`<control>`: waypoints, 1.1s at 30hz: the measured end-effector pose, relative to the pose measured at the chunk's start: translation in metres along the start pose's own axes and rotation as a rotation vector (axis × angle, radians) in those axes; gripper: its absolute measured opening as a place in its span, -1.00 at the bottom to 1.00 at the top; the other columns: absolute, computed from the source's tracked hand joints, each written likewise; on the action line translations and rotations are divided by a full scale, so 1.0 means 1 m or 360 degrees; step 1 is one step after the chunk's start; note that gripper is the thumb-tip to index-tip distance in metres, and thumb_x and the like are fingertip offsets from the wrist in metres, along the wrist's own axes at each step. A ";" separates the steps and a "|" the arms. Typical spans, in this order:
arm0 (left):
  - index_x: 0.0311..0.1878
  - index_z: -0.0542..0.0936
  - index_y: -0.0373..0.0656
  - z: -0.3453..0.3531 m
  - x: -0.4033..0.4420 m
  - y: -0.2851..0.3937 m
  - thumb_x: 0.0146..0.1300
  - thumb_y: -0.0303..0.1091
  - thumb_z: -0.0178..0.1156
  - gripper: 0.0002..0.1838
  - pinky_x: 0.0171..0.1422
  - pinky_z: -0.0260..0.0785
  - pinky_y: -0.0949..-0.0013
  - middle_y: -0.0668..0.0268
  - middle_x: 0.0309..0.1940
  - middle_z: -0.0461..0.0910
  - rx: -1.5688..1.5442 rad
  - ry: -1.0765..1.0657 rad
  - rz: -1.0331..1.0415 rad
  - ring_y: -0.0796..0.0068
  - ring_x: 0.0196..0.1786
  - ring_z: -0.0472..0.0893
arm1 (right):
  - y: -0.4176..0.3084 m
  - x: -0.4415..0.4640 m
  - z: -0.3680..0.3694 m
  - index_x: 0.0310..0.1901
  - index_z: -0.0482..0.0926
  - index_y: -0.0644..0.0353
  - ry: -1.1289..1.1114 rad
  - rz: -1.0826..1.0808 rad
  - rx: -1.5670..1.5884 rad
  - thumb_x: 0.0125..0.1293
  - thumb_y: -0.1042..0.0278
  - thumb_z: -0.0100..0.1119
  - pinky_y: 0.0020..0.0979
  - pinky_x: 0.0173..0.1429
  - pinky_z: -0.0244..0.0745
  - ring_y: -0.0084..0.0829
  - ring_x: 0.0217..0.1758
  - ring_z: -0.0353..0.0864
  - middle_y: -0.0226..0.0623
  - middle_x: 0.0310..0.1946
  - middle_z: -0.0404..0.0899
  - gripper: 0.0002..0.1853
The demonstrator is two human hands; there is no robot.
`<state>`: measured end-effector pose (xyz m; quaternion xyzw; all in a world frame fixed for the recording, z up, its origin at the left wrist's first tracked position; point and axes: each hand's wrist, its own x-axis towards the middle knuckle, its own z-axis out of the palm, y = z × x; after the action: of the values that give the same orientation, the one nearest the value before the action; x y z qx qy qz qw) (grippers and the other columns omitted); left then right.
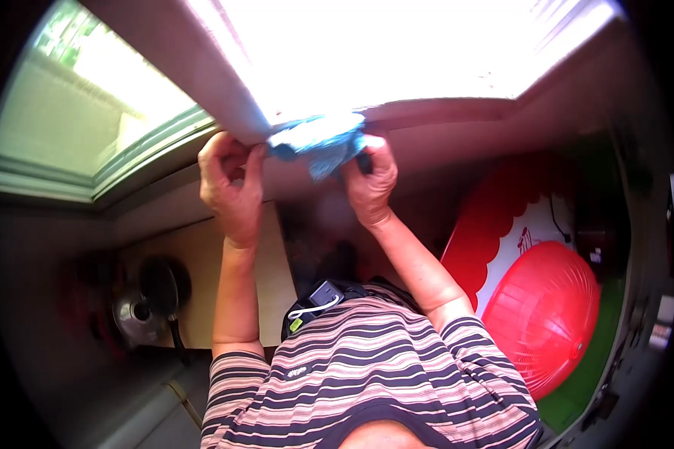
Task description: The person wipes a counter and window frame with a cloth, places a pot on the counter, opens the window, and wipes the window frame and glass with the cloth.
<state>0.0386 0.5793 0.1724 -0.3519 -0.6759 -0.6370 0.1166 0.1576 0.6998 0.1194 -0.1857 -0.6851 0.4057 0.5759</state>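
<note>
My right hand (372,181) is closed on a crumpled light blue cloth (318,138), which lies against the lower edge of the window frame (434,112) and hangs partly over it. My left hand (234,187) is at the frame's left corner post, with its fingers curled and its thumb beside the cloth's left end. Whatever those fingers pinch, if anything, is hidden from me. Both arms reach up and forward.
Bright light fills the main window; a second pane (75,127) is at left. Below left are a frying pan (161,284) and a shiny metal lid (136,316) by a pale board (225,277). A red dome-shaped cover (547,314) sits at right by a red-and-white panel (502,239).
</note>
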 end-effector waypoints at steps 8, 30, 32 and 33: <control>0.45 0.12 -0.22 -0.028 -0.069 -0.035 0.34 0.22 0.05 -0.16 0.22 0.37 0.14 -0.09 0.36 0.22 -0.0061 -0.0028 0.0416 0.05 0.28 0.44 | -0.048 -0.026 0.039 -0.05 0.52 0.28 -0.0648 0.0682 0.0763 0.29 0.46 0.20 -0.49 -0.03 0.43 -0.55 -0.15 0.51 -0.31 -0.23 0.54 -0.78; -0.43 0.50 0.06 -0.089 0.049 -0.049 0.14 -0.31 0.32 -0.84 -0.37 0.39 0.33 0.39 -0.18 0.56 0.1378 0.0592 0.1073 0.34 -0.27 0.51 | -0.030 -0.056 -0.049 0.15 0.52 0.22 -0.1328 0.0459 -0.0099 0.28 0.49 0.20 -0.54 -0.23 0.51 -0.52 -0.27 0.57 -0.17 0.06 0.45 -0.62; -0.38 0.50 -0.01 -0.119 0.054 -0.063 0.21 -0.32 0.26 -0.88 -0.28 0.44 0.26 0.30 -0.14 0.55 0.1519 0.0665 0.0992 0.23 -0.19 0.54 | -0.021 -0.060 -0.068 0.17 0.49 0.28 -0.1289 0.0594 -0.0145 0.33 0.47 0.14 -0.51 -0.13 0.52 -0.49 -0.28 0.62 -0.15 0.03 0.46 -0.63; -0.20 0.56 -0.11 -0.135 0.054 -0.065 0.18 -0.40 0.31 -0.85 -0.02 0.44 0.13 0.17 -0.06 0.52 0.1472 0.0592 0.0896 0.09 -0.06 0.55 | -0.016 -0.064 -0.075 0.16 0.49 0.30 -0.1238 0.0608 -0.0116 0.35 0.46 0.11 -0.52 -0.16 0.51 -0.50 -0.28 0.62 -0.17 0.01 0.47 -0.64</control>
<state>-0.0803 0.4735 0.1766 -0.3126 -0.7326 -0.2706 0.5407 0.2484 0.6698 0.0916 -0.1627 -0.8182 0.5203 0.1827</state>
